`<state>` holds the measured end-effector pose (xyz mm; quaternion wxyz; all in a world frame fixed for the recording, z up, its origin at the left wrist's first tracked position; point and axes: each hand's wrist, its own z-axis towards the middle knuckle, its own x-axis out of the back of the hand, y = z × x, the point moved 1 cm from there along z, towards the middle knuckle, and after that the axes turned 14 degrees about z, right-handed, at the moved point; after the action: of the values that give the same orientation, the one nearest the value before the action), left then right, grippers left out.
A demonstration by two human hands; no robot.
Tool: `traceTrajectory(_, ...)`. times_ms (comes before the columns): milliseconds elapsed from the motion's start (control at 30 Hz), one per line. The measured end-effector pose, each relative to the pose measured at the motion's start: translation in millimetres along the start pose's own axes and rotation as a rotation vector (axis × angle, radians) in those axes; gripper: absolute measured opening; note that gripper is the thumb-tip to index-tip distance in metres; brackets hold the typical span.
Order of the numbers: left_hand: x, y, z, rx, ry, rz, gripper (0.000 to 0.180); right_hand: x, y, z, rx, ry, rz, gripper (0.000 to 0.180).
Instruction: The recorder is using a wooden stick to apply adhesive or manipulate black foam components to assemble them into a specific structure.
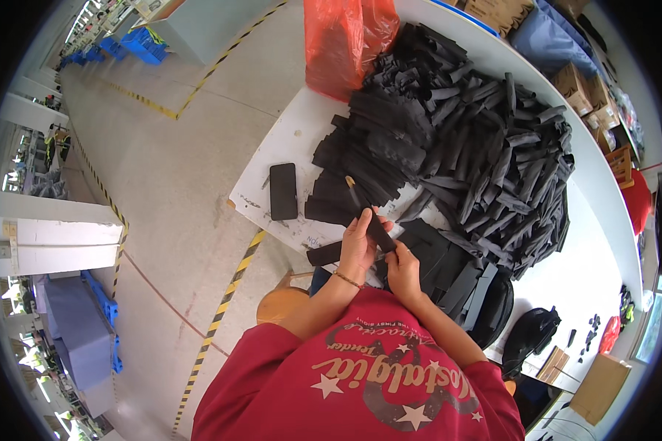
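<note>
Taking the hands as the clock's centre, with 12 straight ahead, the white table spreads widest, its near edge against the person, probably so that most of the work lies in easy reach. At 2 o'clock sprawls a heap of loose black strips, criss-crossed, as if dropped there without sorting. At 12 sits a pile of strips laid roughly side by side and overlapping, an order that would make them easy to lift or count. Beyond it, also at 12, a red bag sits at the table's edge, perhaps parked clear of the middle. Flat black pieces lie at 4 o'clock, just beside the right hand, which pinches the near end of the held strip. The left hand grips that strip farther up, thumb on top; two holds set apart likely keep something limp straight and steady. The strip slants toward 11 o'clock, raised over the table. At 10 lies a phone, seemingly kept out of the strips' way. A short black piece rests at 9. Smallest is a tan tip beyond the left fingers; whether it belongs to a tool, I cannot tell.
</note>
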<state>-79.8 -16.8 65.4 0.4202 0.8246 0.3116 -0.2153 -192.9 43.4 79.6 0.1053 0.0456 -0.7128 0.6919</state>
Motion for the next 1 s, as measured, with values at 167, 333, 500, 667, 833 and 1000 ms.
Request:
traceTrajectory(167, -19.3, 3.9, -4.9, -0.039, 0.050, -0.007, 0.025, 3.9, -3.2, -4.0, 0.013, -0.019, -0.084, 0.017)
traceTrajectory(333, -26.4, 11.8, 4.5, -0.075, 0.118, 0.025, 0.022, 8.3, 5.6, -17.1, 0.017, -0.004, -0.064, 0.015)
traceTrajectory(500, -41.5, 5.0, 1.7, -0.081, 0.020, -0.002, 0.021, 6.5, -5.1, -3.8, 0.039, 0.061, -0.085, 0.012)
traceTrajectory(667, -45.9, 3.3, 0.4, -0.081, -0.014, -0.032, 0.021, -2.7, -1.6, 5.7, 0.030, 0.095, -0.063, 0.013)
traceTrajectory(833, -43.3, 8.9, 0.5, -0.099, 0.001, -0.031, 0.019, -0.8, -9.6, -6.2, -0.020, 0.024, -0.017, 0.012)
traceTrajectory(1000, -36.9, 24.6, 12.4, -0.148, 0.139, 0.089, 0.017, 10.1, 2.0, -24.1, 0.012, -0.060, -0.103, 0.011)
